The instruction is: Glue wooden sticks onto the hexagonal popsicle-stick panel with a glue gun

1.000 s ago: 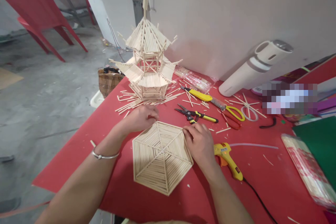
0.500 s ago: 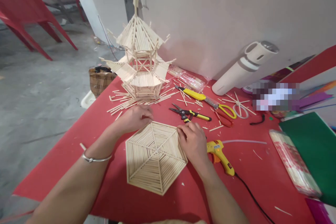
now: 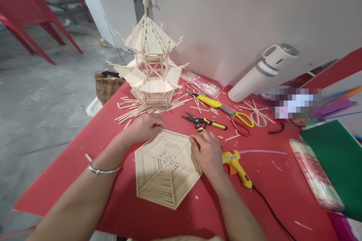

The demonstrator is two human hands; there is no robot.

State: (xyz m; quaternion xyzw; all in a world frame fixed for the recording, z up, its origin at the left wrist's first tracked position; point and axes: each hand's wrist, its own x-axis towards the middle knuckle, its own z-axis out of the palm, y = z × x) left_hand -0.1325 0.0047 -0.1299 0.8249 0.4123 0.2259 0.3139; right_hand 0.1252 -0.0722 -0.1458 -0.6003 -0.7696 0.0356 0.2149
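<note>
A hexagonal panel of pale wooden sticks (image 3: 168, 169) lies on the red tabletop (image 3: 113, 211). My left hand (image 3: 147, 126), fingers curled together, holds its upper left corner. At the upper right corner, the pinched fingers of my right hand (image 3: 206, 150) grip the edge. Behind the panel stands a two-tiered stick pagoda (image 3: 154, 64), with loose sticks (image 3: 135, 111) around its base. A yellow glue gun (image 3: 237, 167) rests to the right of my right hand, and black-and-yellow pliers (image 3: 205, 122) lie just beyond the panel.
A yellow cutter (image 3: 207, 99), yellow-handled scissors (image 3: 244, 118) and a white bottle (image 3: 253, 75) are toward the back. At right are a stick packet (image 3: 316, 175) and a green board (image 3: 336, 162). A red chair (image 3: 31, 11) stands on the floor at left.
</note>
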